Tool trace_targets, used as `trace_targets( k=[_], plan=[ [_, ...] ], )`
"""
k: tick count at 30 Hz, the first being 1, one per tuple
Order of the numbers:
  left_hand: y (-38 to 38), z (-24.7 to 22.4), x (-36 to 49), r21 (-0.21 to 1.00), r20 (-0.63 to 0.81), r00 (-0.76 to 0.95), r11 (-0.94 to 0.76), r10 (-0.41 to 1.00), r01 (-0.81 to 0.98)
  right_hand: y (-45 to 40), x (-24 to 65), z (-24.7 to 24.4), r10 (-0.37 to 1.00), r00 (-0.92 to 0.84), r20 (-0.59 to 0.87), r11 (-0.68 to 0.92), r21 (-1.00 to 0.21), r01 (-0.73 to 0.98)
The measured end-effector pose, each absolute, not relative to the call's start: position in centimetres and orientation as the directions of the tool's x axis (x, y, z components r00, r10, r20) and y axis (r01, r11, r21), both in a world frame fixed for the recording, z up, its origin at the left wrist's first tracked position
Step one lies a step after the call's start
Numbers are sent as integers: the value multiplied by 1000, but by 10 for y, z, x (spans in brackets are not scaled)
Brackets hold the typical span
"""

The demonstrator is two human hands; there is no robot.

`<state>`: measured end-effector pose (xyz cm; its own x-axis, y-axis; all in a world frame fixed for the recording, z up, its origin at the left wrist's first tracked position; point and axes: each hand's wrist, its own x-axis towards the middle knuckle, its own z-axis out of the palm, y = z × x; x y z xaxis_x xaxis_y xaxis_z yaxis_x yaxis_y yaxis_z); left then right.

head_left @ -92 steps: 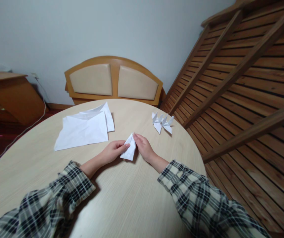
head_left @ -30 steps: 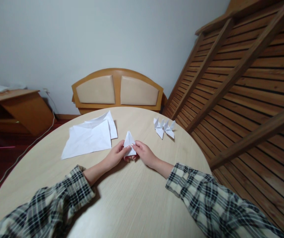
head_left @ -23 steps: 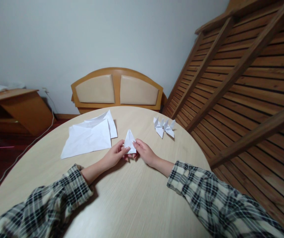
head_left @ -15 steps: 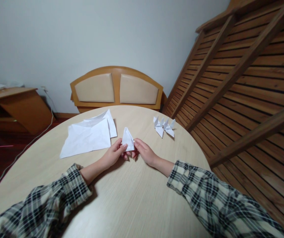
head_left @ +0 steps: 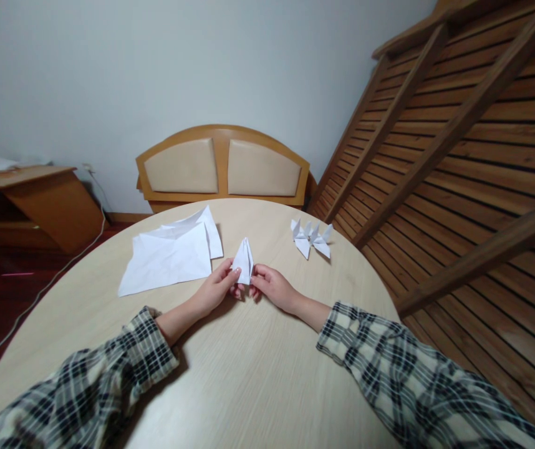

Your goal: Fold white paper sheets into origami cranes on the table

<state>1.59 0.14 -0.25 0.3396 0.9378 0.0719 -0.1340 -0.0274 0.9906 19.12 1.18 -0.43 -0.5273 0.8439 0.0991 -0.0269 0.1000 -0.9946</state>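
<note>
Between my hands, a small folded piece of white paper (head_left: 244,262) is held just above the table, its pointed end facing away from me. My left hand (head_left: 218,287) pinches its left lower side, thumb on top and fingers beneath. At the lower right edge, my right hand (head_left: 272,288) grips the paper between thumb and fingers. A crease or slit runs up the middle of the folded shape. To the left lie loose white paper sheets (head_left: 169,259), overlapping and wrinkled. Folded paper cranes (head_left: 312,238) stand close together at the right.
Everything rests on a round, pale wooden table (head_left: 249,386). Behind it stands a headboard (head_left: 223,162) with two cream panels. A slatted wooden frame (head_left: 464,162) leans along the right side. At far left are a wooden desk (head_left: 57,199) and a white cable (head_left: 47,284).
The folded paper has turned slightly in my hands, so its central fold faces me more. My right fingers have closed in nearer its lower edge. The view has shifted a little.
</note>
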Motion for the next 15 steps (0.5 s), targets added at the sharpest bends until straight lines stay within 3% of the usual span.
trace_targets(
  k=[7, 13, 15],
  plan=[
    [2, -1, 17, 993, 115, 365, -103, 924, -51, 10, 189, -3, 850, -512, 126, 130, -991, -27],
    [6, -5, 15, 955, 294, 183, -296, 938, -17, 9, 191, -6, 862, -481, 160, 188, -982, 10],
    [6, -5, 14, 950, 290, 206, -307, 934, 53, 8, 191, -6, 866, -473, 163, 194, -981, 15]
  ],
)
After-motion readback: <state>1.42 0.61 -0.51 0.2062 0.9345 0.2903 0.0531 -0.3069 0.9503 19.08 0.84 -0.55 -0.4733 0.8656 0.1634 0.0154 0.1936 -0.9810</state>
